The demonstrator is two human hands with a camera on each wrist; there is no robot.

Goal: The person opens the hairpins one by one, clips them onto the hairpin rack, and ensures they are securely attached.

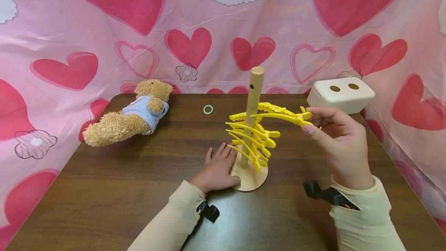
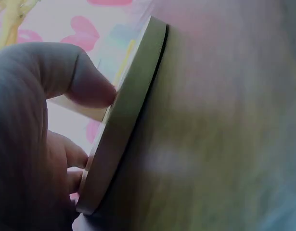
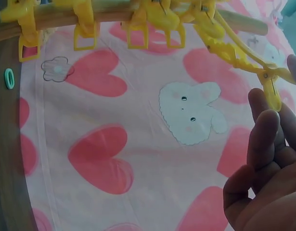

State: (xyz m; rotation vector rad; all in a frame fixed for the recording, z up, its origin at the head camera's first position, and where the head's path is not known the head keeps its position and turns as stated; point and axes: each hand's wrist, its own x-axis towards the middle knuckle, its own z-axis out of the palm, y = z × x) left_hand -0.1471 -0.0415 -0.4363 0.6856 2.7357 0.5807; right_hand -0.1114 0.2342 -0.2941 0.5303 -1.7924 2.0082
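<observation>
A wooden post [image 1: 255, 88] stands upright on a round wooden base [image 1: 252, 183]. Several yellow alligator hair clips [image 1: 259, 142] are clamped along its lower and middle part. My left hand [image 1: 217, 169] rests on the base with fingers spread; in the left wrist view its thumb touches the rim of the disc [image 2: 123, 120]. My right hand [image 1: 339, 142] pinches the handle end of another yellow alligator hair clip [image 1: 292, 118] between thumb and fingers. That clip's jaws are parted and reach the post above the other clips; whether they touch the wood I cannot tell.
A teddy bear [image 1: 139, 113] in a light blue top lies at the back left. Behind the post is a small green ring [image 1: 208, 109]. A white box [image 1: 339, 95] with two round holes stands at the back right, before a pink heart-patterned cloth [image 1: 216, 18].
</observation>
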